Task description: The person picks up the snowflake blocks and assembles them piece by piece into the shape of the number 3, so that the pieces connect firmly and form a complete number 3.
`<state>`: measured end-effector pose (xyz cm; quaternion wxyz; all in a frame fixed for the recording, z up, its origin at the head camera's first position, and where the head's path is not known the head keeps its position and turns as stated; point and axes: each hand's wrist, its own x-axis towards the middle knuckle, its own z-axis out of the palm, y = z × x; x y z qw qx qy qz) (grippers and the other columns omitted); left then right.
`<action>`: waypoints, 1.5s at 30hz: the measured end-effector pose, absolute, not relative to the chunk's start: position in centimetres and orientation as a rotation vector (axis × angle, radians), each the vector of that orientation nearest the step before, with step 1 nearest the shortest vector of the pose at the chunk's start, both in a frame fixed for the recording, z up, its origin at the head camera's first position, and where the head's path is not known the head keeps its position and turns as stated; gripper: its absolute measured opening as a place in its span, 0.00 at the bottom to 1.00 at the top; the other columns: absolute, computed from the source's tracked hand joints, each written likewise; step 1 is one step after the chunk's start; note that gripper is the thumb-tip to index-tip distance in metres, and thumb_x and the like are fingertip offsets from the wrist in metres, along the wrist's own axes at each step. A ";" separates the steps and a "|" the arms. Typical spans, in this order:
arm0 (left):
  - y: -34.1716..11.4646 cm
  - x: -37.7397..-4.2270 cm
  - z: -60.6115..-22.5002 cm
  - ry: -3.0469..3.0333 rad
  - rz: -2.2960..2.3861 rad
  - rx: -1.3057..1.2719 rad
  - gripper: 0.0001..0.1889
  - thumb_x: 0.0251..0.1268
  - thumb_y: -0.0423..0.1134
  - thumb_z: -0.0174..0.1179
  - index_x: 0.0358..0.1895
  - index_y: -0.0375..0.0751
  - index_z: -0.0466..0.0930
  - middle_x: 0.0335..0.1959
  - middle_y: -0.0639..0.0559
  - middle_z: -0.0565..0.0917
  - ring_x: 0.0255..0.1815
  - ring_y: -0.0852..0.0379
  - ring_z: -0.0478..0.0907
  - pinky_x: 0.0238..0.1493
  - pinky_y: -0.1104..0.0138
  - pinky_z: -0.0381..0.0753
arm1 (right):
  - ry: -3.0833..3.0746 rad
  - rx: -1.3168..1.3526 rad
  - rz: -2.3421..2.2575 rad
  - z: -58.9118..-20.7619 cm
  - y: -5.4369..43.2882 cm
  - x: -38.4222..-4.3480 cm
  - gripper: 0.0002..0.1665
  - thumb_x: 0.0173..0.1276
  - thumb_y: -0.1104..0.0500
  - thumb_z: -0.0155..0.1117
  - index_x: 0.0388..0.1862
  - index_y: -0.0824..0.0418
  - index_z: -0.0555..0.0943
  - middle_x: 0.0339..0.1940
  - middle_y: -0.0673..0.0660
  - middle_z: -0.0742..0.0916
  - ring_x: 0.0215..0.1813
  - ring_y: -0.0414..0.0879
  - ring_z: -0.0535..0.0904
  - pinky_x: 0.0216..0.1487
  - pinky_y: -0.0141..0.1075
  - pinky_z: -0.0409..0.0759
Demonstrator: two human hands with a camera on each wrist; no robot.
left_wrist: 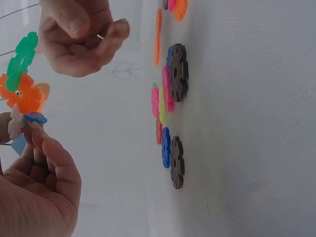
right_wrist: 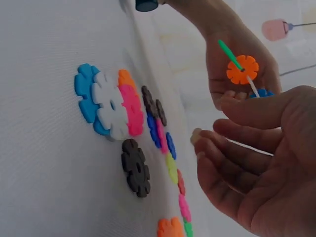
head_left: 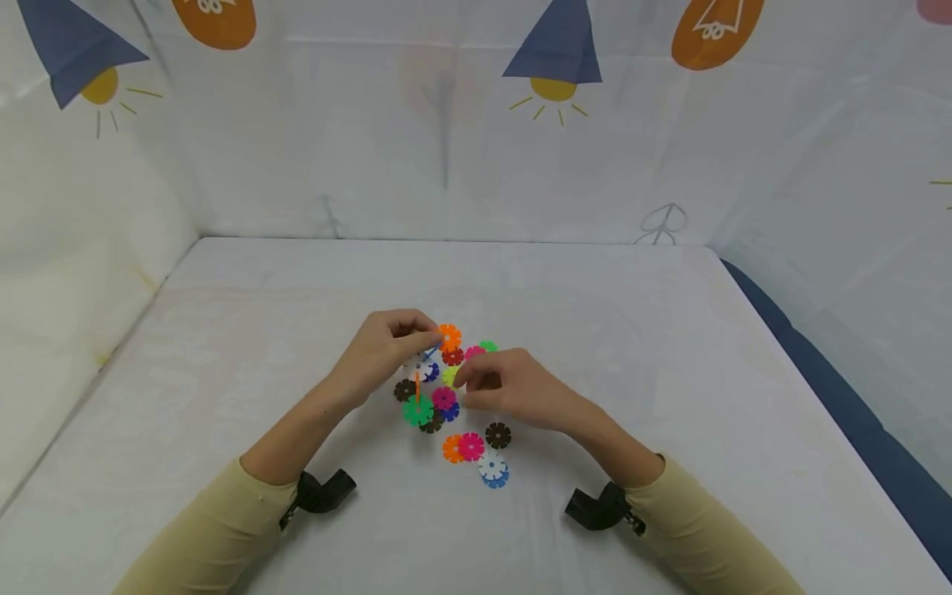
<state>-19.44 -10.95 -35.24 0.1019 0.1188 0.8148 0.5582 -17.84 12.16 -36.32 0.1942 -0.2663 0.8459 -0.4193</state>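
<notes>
My left hand [head_left: 383, 351] pinches a small cluster of slotted plastic flower discs above the table. In the left wrist view the cluster has a green disc [left_wrist: 23, 57], an orange disc [left_wrist: 24, 96], a whitish disc [left_wrist: 16, 123] and a blue disc [left_wrist: 36, 118] at the fingertips. They are joined at angles. My right hand [head_left: 531, 388] hovers just right of the cluster, fingers loosely bent, with nothing visible between thumb and fingers. Another orange disc [head_left: 449, 336] appears by the left fingertips; whether they touch it, I cannot tell.
Loose discs lie on the white table [head_left: 640, 330] under and between the hands. Closer to me are a dark brown disc [head_left: 498, 435], a pink disc [head_left: 472, 447] and a white disc [head_left: 492, 464] overlapping a light blue one [head_left: 496, 481]. White printed sheeting [head_left: 357, 124] surrounds the table.
</notes>
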 end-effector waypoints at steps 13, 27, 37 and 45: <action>-11.3 -19.6 -35.1 2.402 1.671 0.314 0.13 0.71 0.49 0.58 0.41 0.43 0.83 0.37 0.48 0.82 0.43 0.50 0.76 0.47 0.61 0.77 | 2.436 -0.967 -0.585 -38.6 10.2 -16.0 0.19 0.61 0.48 0.74 0.51 0.48 0.83 0.46 0.42 0.81 0.48 0.34 0.74 0.47 0.26 0.79; -11.0 -19.5 -35.2 2.372 1.686 0.336 0.11 0.70 0.46 0.59 0.39 0.43 0.83 0.36 0.48 0.82 0.42 0.50 0.76 0.46 0.61 0.77 | 2.430 -0.977 -0.581 -38.4 10.0 -15.7 0.11 0.61 0.55 0.73 0.36 0.50 0.78 0.34 0.44 0.77 0.41 0.37 0.72 0.41 0.27 0.75; -10.8 -19.4 -35.5 2.361 1.677 0.346 0.11 0.69 0.46 0.59 0.39 0.42 0.83 0.36 0.49 0.81 0.42 0.50 0.74 0.47 0.56 0.77 | 2.327 -0.923 -0.737 -38.2 10.3 -15.8 0.10 0.62 0.63 0.70 0.38 0.52 0.79 0.34 0.44 0.80 0.39 0.37 0.74 0.40 0.27 0.77; -10.7 -19.4 -35.7 2.369 1.662 0.366 0.11 0.69 0.47 0.59 0.39 0.43 0.83 0.37 0.48 0.81 0.42 0.50 0.73 0.47 0.58 0.76 | 2.267 -0.939 -0.802 -38.2 10.4 -16.1 0.07 0.66 0.64 0.65 0.38 0.52 0.84 0.35 0.44 0.85 0.39 0.36 0.77 0.43 0.27 0.79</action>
